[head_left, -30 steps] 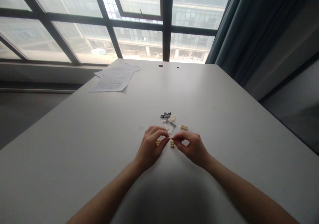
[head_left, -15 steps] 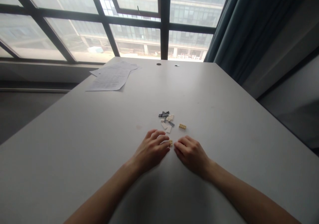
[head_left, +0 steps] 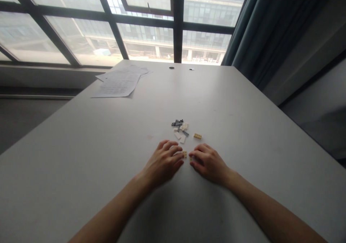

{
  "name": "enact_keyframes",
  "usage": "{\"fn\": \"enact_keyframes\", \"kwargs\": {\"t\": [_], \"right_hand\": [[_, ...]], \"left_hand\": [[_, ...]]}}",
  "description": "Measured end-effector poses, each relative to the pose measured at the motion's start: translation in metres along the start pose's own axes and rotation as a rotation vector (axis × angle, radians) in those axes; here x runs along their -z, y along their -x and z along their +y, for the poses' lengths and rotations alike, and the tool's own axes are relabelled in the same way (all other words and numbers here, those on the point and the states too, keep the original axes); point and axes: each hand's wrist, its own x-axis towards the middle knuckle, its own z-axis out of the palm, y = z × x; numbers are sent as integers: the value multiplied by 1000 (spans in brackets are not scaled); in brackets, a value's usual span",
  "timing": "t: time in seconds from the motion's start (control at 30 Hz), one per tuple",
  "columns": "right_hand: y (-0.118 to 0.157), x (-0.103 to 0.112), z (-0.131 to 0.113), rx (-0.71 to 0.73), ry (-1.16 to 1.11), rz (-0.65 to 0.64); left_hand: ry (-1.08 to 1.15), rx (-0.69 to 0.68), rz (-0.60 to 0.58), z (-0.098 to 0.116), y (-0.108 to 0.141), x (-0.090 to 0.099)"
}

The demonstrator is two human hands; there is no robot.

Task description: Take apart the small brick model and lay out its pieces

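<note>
My left hand rests on the table with curled fingers around a small tan building brick; its right part shows past the fingertips. Facing it, my right hand has thumb and fingers bent about another small tan brick, mostly hidden by the fingers. A narrow gap separates the two bricks. Just beyond my right hand lies a longer tan brick. Ahead of my left fingers sits a loose pile of white pieces, flat white tiles and dark grey pieces.
The white table reaches to a window wall. Printed sheets of paper lie at its far left. Two round fittings, one a dark hole, are near the far edge. A dark curtain hangs at the right.
The thumb and fingers of my right hand have parted slightly, so the small tan brick there now shows. My left hand stays nearly in place. The view has shifted slightly.
</note>
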Motion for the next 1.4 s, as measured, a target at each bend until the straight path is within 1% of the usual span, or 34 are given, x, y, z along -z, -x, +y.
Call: {"fn": "enact_keyframes", "kwargs": {"t": [0.07,0.17,0.23,0.3,0.37,0.43,0.53,0.67,1.0,1.27,1.4], "right_hand": [[0,-1,2,-22,-12,27],[-1,-1,5,-74,-43,121],[-3,-1,5,-84,-69,185],[-7,-3,1,-60,-82,213],[-11,-7,-5,-26,-74,198],[-14,-10,-10,-5,-43,154],[-17,-14,-14,-7,2,93],[-17,-13,-13,-11,16,63],[-8,-9,-8,-88,-15,91],[-9,-9,-8,-70,-17,82],[-8,-8,-10,-85,-10,122]], "left_hand": [[17,6,-17,3,-1,-1],[34,-1,-20,5,-2,0],[34,3,19,5,-2,0],[30,31,85,4,-2,1],[27,62,146,3,-3,3],[24,70,180,3,-3,3],[23,48,186,4,-4,2],[15,44,175,3,-3,0],[7,65,58,3,1,-4],[-8,54,61,4,-1,-5],[-23,75,62,5,-1,-3]]}}
